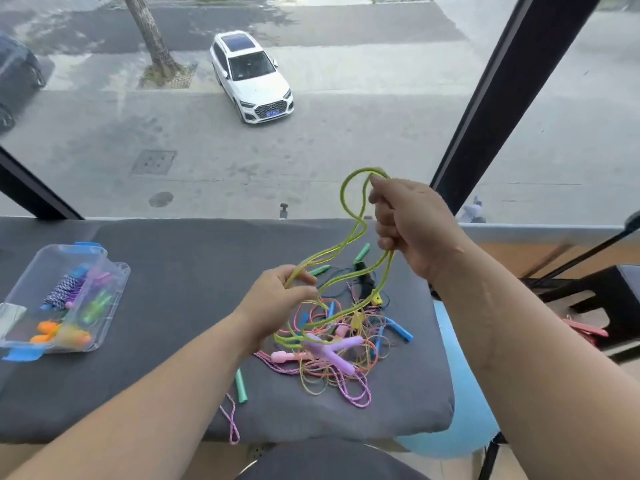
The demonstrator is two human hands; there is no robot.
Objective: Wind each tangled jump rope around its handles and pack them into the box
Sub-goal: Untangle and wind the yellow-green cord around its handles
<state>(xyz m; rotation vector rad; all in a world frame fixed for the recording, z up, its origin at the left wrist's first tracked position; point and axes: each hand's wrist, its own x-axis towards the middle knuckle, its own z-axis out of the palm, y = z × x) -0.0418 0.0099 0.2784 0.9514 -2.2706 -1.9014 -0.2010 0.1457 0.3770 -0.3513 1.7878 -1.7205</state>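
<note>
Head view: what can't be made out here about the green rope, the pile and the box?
- The yellow-green rope: head view; its ends sink into the pile, so its handles cannot be told.
- The right hand: seen from behind; the hand itself hides its fingertips on the rope.
- Part of the pile lies under the left hand.
- The clear box: contents blurred through the wall; wound ropes uncountable.

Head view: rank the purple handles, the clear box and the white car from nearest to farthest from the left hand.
1. Purple handles, in the tangle just below and right of the left hand.
2. Clear box, at the left end of the grey cushion.
3. White car, far off outdoors, at the top of the view.
</note>
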